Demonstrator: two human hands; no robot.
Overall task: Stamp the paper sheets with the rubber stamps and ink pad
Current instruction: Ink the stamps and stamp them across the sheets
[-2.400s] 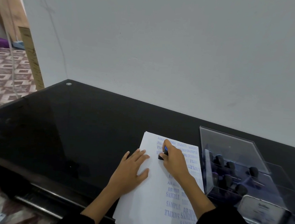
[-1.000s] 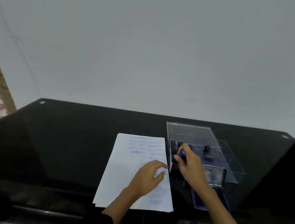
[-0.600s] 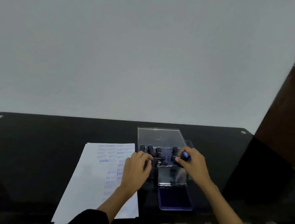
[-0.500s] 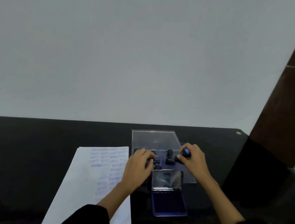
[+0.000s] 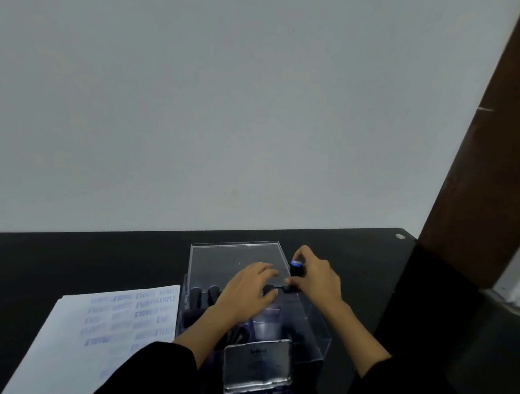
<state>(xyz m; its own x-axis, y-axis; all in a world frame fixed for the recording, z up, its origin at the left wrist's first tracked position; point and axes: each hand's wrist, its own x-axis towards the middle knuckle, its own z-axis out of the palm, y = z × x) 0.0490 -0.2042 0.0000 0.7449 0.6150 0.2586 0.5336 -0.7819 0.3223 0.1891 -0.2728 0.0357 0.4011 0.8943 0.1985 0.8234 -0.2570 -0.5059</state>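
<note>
Head view: right hand [image 5: 316,280] has its fingers curled round a black rubber stamp with a blue top [image 5: 296,267], held upright at the far right corner of the clear plastic box [image 5: 316,336], thumb pinching low on the stamp's body. Left hand [image 5: 246,293] reaches over the box's open top with its fingers loosely extended and slightly blurred, gripping nothing that shows; a dark stamp knob [image 5: 267,289] sits just beside its thumb. More black stamps [image 5: 196,296] stand inside the box on its left side. The box lid [image 5: 235,257] stands up at the far side. Ink pad [image 5: 256,370] lies just in front of the box with its silver lid raised and the blue pad at the bottom edge, partly cut off. Paper sheets [image 5: 63,346] lie flat on the black surface [image 5: 60,268] left of the box, just beside it, with blue SAMPLE prints over the right part. Black sleeves on both arms. Grey wall [image 5: 229,101] behind, brown panel [image 5: 489,152] at right.
</note>
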